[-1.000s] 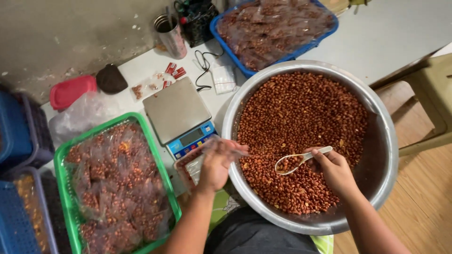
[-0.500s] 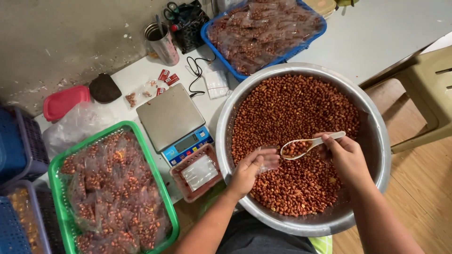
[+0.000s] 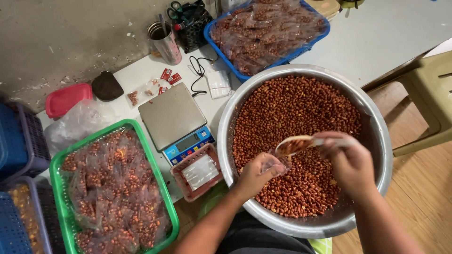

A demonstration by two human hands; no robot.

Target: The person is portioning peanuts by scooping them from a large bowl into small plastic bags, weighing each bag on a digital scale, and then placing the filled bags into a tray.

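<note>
Looking down through the head camera, I see my left hand (image 3: 254, 175) pinched around the mouth of a small clear bag (image 3: 274, 162), holding it above the peanuts (image 3: 301, 117) that fill the big metal bowl (image 3: 376, 136). My right hand (image 3: 351, 162) is closed on the handle of a pale scoop (image 3: 294, 145), whose loaded end hangs just above and beside the bag, so the two hands are close together with the bag between them, over the near half of the bowl. Left of my left hand, just outside the bowl's rim, sits a small red tray (image 3: 181, 181) with a stack of flat clear bags in it, and beyond that a digital scale (image 3: 175, 120). Further left lies a green basket (image 3: 59, 162) full of packed peanut bags. Beyond both hands, past the bowl's far rim, a blue basket (image 3: 313, 42) holds more packed bags, with a metal cup (image 3: 165, 43) near it.
</note>
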